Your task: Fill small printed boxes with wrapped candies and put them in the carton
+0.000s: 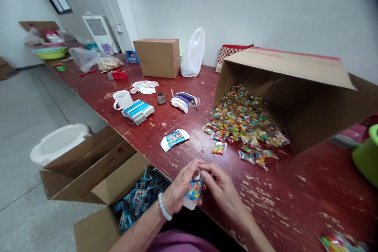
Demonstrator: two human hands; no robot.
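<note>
Near the table's front edge, my left hand (180, 189) is closed around a small printed candy box (194, 189), blue and colourful, with a white flap at its lower end. My right hand (220, 185) has its fingers bent at the box's upper end, touching it; whether they pinch a flap there is hidden. Just beyond my hands lies a fanned stack of flat candy boxes (175, 138). To the right of that stack is a small clear packet of colourful candy (219, 147), with several more packets (255, 155) close by.
A tipped cardboard box (295, 71) spills a heap of candy packets (242, 118). Below the table edge, an open carton (97, 224) holds many blue boxes (141, 197). A white mug (122, 99), blue-striped card stack (138, 111), purple stack (184, 101) and phone (161, 98) stand farther left.
</note>
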